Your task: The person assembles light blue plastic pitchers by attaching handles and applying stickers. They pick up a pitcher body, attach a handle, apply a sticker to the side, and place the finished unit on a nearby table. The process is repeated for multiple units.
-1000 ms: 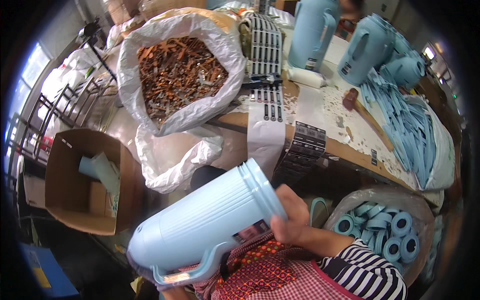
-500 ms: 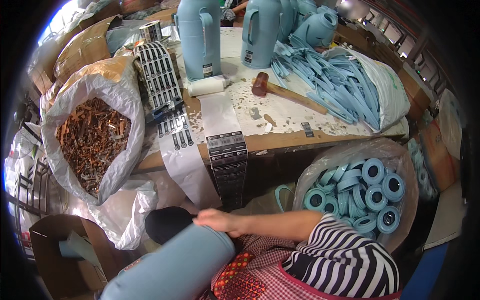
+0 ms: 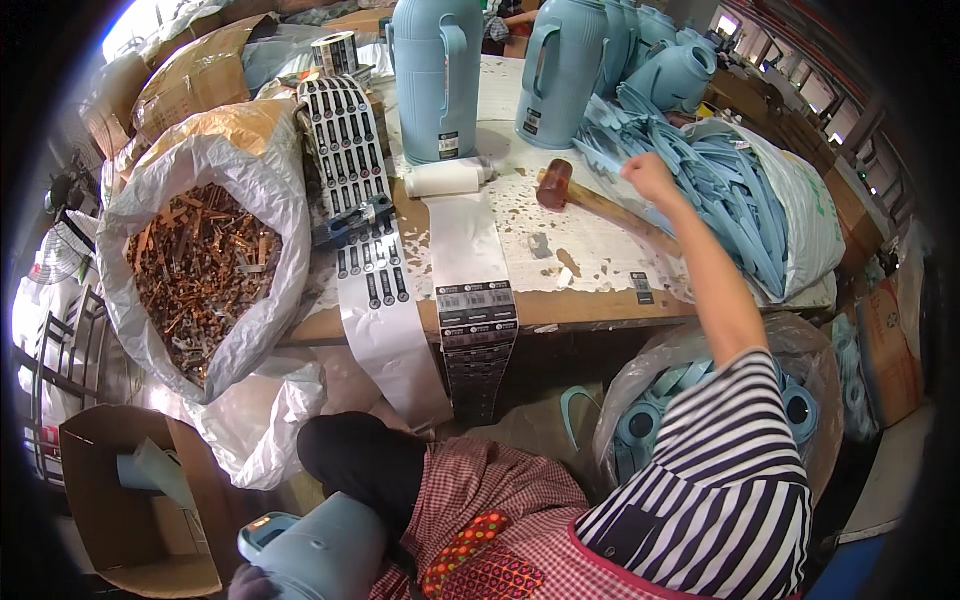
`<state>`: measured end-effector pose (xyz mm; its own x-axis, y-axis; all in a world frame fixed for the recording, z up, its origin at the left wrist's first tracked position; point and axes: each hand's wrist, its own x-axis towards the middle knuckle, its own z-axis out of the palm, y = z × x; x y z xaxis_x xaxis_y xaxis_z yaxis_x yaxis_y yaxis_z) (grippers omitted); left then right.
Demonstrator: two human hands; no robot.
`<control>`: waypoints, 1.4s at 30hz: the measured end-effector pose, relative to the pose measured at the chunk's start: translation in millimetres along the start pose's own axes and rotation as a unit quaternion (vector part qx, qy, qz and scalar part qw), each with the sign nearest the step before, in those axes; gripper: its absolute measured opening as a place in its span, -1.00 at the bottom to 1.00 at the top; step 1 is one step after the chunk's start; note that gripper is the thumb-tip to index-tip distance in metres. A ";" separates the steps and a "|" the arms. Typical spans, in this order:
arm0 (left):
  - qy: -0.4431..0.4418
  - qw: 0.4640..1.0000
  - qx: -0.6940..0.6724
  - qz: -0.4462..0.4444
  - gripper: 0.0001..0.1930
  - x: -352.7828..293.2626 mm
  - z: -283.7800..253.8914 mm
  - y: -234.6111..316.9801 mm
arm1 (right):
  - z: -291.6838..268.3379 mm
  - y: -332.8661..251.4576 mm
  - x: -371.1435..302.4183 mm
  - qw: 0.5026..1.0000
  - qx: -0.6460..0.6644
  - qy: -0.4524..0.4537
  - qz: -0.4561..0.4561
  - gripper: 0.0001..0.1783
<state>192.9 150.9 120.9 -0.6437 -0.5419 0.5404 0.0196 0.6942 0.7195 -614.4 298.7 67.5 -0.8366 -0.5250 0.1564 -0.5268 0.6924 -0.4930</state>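
- Blue jug (image 3: 335, 550) is tilted at seven o'clock, touched by left hand (image 3: 252, 583); its grip cannot be told.
- Right hand (image 3: 655, 180), fingers curled, is seen at two o'clock near blue strips (image 3: 735, 210); grasp cannot be told.

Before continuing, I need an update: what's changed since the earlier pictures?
The right hand let go of the blue jug and moved forward to the strips; any grip there is unclear. The jug turned and shifted down left. The mallet and standing jugs stayed put.
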 end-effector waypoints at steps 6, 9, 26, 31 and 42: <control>-0.065 0.966 -0.040 -0.248 -0.46 50.9 -3.5 29.1 | 11.4 -164.6 -177.5 0.880 0.434 -0.103 -0.162 -0.83; 0.008 0.943 -0.068 -0.325 -0.47 107.5 20.2 22.3 | 90.6 -301.7 -292.0 0.755 0.550 -0.134 -0.331 -0.90; 0.297 0.897 -0.057 -0.322 -0.74 -60.0 10.4 -59.8 | 222.1 -418.3 -396.5 0.527 0.545 -0.622 -0.199 -0.75; 0.393 0.834 -0.207 -0.328 -0.82 -55.0 52.4 -67.7 | 230.4 -412.4 -403.8 0.542 0.515 -0.664 -0.016 -0.65; 0.333 0.872 -0.026 -0.359 -0.81 -45.8 64.9 -38.1 | 228.8 -378.5 -424.0 0.530 0.611 -0.579 -0.101 -0.12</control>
<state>172.0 180.0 40.5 0.0819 -0.9946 0.0639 -0.1591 0.0502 0.9860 -25.9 146.0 -8.0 0.2454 -0.9689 0.0312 0.4957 0.0977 -0.8630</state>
